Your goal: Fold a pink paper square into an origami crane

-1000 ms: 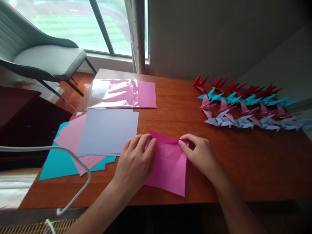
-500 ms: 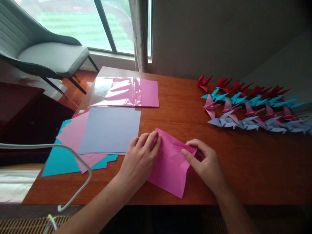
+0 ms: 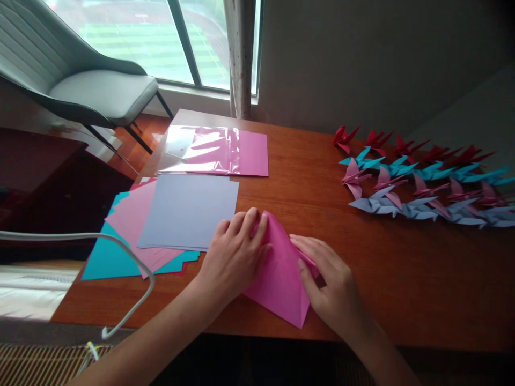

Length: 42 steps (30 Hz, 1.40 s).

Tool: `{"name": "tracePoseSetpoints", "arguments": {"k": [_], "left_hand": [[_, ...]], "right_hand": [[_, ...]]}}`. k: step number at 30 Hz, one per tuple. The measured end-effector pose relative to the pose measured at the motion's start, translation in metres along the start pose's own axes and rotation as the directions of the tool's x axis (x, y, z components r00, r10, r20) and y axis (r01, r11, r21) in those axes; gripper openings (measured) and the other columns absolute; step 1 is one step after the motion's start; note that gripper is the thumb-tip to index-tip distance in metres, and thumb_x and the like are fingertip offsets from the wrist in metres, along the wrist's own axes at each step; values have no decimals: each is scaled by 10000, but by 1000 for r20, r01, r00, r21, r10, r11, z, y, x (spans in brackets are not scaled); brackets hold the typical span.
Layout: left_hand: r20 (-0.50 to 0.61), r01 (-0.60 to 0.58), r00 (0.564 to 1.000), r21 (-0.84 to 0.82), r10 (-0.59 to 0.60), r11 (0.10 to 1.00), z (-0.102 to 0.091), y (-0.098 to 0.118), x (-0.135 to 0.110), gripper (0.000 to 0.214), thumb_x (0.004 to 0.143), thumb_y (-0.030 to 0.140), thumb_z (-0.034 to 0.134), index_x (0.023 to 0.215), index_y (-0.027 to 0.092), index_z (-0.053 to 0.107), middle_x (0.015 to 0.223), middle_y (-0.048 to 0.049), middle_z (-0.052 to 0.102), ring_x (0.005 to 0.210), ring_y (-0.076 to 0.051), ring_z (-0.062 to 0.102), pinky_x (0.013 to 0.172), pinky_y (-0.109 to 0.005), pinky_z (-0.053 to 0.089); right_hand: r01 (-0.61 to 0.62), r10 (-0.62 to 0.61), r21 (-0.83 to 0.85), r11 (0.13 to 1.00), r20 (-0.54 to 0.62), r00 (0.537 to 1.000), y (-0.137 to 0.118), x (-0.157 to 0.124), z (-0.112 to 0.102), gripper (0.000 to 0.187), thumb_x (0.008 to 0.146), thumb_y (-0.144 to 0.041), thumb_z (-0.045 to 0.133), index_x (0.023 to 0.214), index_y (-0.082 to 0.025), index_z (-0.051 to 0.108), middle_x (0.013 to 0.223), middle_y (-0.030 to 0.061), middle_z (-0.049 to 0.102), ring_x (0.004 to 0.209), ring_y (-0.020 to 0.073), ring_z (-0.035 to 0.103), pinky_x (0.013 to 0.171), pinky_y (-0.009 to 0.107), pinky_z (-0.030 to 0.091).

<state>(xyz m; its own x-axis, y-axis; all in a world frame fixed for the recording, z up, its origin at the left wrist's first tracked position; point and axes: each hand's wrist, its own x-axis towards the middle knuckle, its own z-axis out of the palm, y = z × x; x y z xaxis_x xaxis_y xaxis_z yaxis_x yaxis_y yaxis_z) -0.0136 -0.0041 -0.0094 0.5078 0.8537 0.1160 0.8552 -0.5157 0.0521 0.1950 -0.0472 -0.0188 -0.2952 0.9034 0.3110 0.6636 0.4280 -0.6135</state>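
A creased sheet of bright pink origami paper (image 3: 281, 284) lies on the wooden table in front of me, its right side partly folded up. My left hand (image 3: 237, 252) grips its upper left edge, with the fingertips near the top corner and the thumb on the sheet. At the right edge, my right hand (image 3: 328, 279) pinches the raised fold between thumb and fingers. Both palms hide parts of the sheet's edges.
Grey-blue paper (image 3: 193, 212) lies over pink paper (image 3: 134, 206) and turquoise paper (image 3: 102, 260) at left. Behind is a clear packet (image 3: 201, 150) with pink sheets. Rows of red cranes (image 3: 404, 146), turquoise cranes (image 3: 396, 165), pink cranes (image 3: 354, 177) and grey-blue cranes (image 3: 414, 208) stand at right. A white cable (image 3: 120, 246) crosses the left edge.
My right hand has moved down and inward, bending the right side of the pink paper over. My left hand stays at its upper left edge. The view has shifted slightly.
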Motion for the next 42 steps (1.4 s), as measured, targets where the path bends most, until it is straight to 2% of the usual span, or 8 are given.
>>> {"name": "tracePoseSetpoints", "arguments": {"k": [6,12,18,26,35,42], "left_hand": [[38,12,999,35,-13,999,-1,-4,0,537,1003,387,422,1464,116,474,1475,-214,489,1231,-373,504,889,-496,448],[38,8,999,43,-10,999,0,-5,0,551,1001,401,428,1469,111,461,1483,-220,482,1239,-368,493,899,-489,442],[18,4,1000,38,-5,999,-1,-5,1,543,997,401,441,1456,114,479,1469,-220,497,1214,-366,509,881,-488,446],[37,25,999,70,-28,997,-5,-4,2,562,1001,438,418,1459,118,477,1470,-207,503,1207,-363,516,857,-479,447],[27,33,999,58,-35,998,-5,-2,2,542,989,407,450,1458,136,477,1485,-220,483,1228,-373,506,864,-485,450],[42,25,999,87,-29,996,-5,-3,2,542,1005,402,411,1470,127,461,1507,-223,466,1248,-375,499,868,-495,439]], "right_hand": [[71,-61,-115,991,94,994,0,-3,-6,578,879,-39,480,1434,-200,481,1364,100,637,1285,259,572,1087,487,501],[180,-150,-179,967,171,974,19,-8,-12,625,898,-24,448,1499,-196,415,1452,107,577,1393,276,479,1100,530,479],[274,-245,-231,934,149,958,25,-5,-8,521,946,-59,477,1446,-204,507,1419,114,614,1364,277,526,1065,491,506],[422,-388,-287,860,169,906,21,0,-8,363,985,-62,477,1288,-163,650,1347,102,670,1314,271,579,1024,446,517],[482,-423,-299,824,242,873,21,4,-10,358,993,-95,496,1288,-204,667,1352,78,667,1302,285,590,1012,464,521],[514,-442,-310,800,275,854,24,5,-13,340,1000,-90,473,1265,-160,675,1369,80,653,1293,300,591,1006,472,513]]}}
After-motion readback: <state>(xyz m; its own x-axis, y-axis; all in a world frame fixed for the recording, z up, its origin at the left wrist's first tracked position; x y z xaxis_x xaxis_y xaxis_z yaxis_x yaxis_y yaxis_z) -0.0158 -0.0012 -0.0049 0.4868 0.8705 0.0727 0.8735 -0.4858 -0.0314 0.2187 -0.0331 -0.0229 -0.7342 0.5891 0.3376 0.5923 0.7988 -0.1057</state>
